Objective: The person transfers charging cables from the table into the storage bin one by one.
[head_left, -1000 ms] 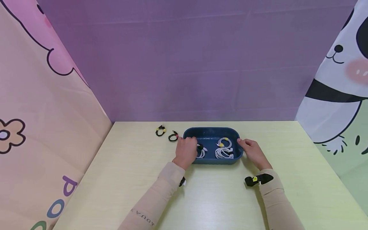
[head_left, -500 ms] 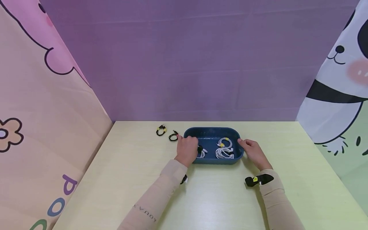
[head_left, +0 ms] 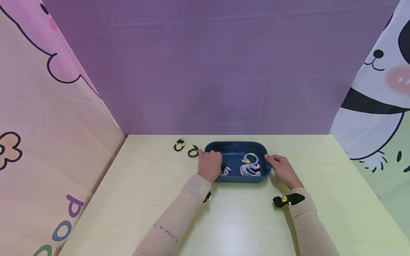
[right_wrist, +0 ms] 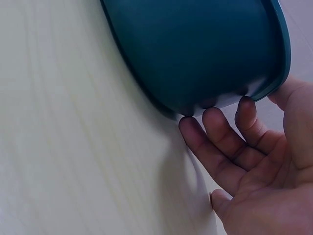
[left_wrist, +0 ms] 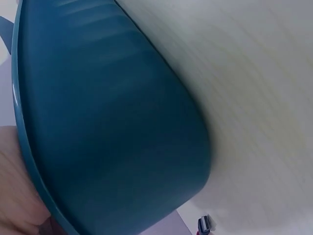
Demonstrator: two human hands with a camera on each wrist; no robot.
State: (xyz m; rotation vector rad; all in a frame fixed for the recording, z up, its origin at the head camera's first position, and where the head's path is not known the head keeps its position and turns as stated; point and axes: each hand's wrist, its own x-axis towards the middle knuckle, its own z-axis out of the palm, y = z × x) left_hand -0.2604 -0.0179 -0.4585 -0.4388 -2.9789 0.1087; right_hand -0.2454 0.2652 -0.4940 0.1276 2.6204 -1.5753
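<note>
A dark blue plastic bin [head_left: 243,179] stands on the table, with coiled white cables inside it. At its right end my right hand [head_left: 282,170] holds the bin, thumb over the rim and fingertips [right_wrist: 247,105] against the outer wall. My left hand [head_left: 209,165] reaches over the left end into the bin; its fingertips are hidden. Right beside that hand lies a white cable [head_left: 226,170] with a black tie, partly covered. In the right part sit a white cable with yellow ties [head_left: 251,158] and a thicker white coil [head_left: 249,170].
Left of the bin on the table [head_left: 144,185] lie a black cable with yellow ties [head_left: 179,145] and a black cable with a red tie [head_left: 193,153], the latter close to my left hand. A purple backdrop [head_left: 205,71] rises behind the table.
My left hand has shifted slightly to the right inside the bin, and the white connector beside it sits a little lower. My right hand stays on the bin's right end.
</note>
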